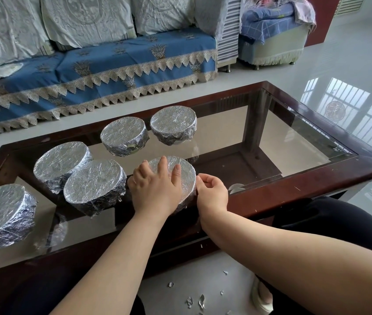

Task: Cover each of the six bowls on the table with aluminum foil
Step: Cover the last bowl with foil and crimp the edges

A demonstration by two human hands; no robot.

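Six foil-covered bowls on a glass-topped table [316, 178] with a dark wood frame. Concealed or cut off: every bowl body is wrapped, so only slivers of dark rim or wall show under the crinkled skirts of the two far bowls [124, 136] [173, 125]; the leftmost bowl [1, 215] runs out of view at the picture's edge; the near bowl [181, 176] is largely masked by the hands, with its base unseen. Two middle-left bowls [61, 165] [94, 184] stand touching or overlapping in view; which cannot be told. Foil: silver, finely creased, drawn flat over each top, bunched down the sides. Left hand [155, 187] lies flat on the near bowl's top, fingers straight and spread, pressing the foil. Right hand [212, 192] is at that bowl's right rim, fingers curled, thumb and fingertips pinching the foil edge [194, 178]. Foil scraps [194, 301] lie on the floor below. Blue-covered sofa [112, 64] stands behind the table.
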